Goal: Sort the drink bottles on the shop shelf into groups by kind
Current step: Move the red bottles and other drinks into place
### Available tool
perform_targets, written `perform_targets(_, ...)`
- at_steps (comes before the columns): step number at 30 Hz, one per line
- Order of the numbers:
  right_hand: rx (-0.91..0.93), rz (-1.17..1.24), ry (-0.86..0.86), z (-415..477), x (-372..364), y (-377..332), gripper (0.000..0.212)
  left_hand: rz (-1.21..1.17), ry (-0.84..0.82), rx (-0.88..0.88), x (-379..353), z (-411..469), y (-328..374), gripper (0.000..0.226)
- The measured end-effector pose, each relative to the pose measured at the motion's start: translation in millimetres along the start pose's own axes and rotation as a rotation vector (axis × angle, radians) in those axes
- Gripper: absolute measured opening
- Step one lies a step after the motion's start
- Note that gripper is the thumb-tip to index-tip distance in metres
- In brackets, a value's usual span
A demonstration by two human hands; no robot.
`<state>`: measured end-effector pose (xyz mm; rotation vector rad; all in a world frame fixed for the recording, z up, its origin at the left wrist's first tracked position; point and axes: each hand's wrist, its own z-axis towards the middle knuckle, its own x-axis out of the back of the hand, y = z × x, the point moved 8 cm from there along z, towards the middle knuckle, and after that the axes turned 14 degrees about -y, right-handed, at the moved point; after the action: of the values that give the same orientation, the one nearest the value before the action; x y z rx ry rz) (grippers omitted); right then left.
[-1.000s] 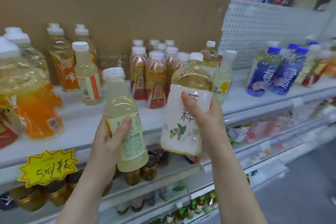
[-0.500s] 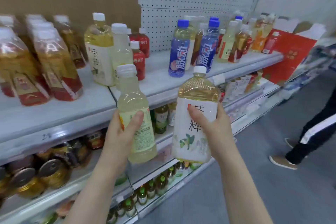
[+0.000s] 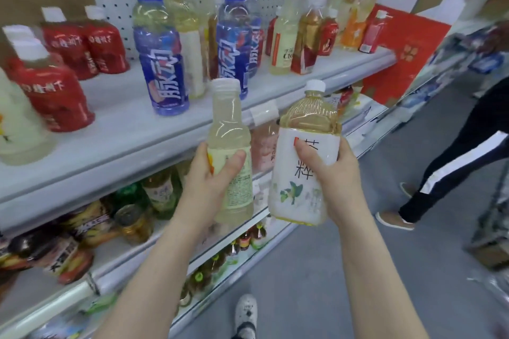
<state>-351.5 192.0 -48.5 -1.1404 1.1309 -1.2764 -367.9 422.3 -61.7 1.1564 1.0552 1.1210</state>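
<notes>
My left hand (image 3: 210, 181) grips a slim pale-yellow drink bottle (image 3: 230, 129) with a white cap, upright in front of the shelf edge. My right hand (image 3: 334, 173) grips a fatter tea bottle (image 3: 308, 129) with a white label and golden liquid, just to its right. Both bottles are held in the air below the white shelf (image 3: 132, 129). On that shelf stand blue-capped bottles (image 3: 162, 55), red-labelled bottles (image 3: 52, 91) at the left, and a mixed cluster of pale and amber bottles (image 3: 303, 33) farther right.
A lower shelf (image 3: 91, 281) carries cans and dark packs. A red carton (image 3: 405, 55) stands at the shelf's right end. A person in black trousers with a white stripe (image 3: 454, 165) walks in the aisle at right. My shoe (image 3: 246, 311) is on the grey floor.
The view has swung right along the shelf: the blue-capped bottles now sit straight ahead and closer. Both hands keep their bottles, carried along to the right.
</notes>
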Motion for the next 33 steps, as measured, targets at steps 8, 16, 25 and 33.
perform_targets(8, 0.012, -0.060, 0.019, 125, 76, -1, 0.053, 0.010, -0.090, -0.022, -72, 144, -4, 0.036)
perform_targets(16, 0.088, -0.018, 0.091, 227, 162, -8, 0.046, 0.121, -0.095, -0.161, -140, 259, 16, 0.052)
perform_targets(25, 0.208, -0.008, -0.014, 371, 261, -20, 0.058, 0.159, 0.102, -0.286, -207, 354, 19, 0.053)
perform_targets(33, 0.403, -0.109, -0.140, 488, 299, -52, 0.069, 0.216, 0.386, -0.263, -251, 399, 19, 0.047)
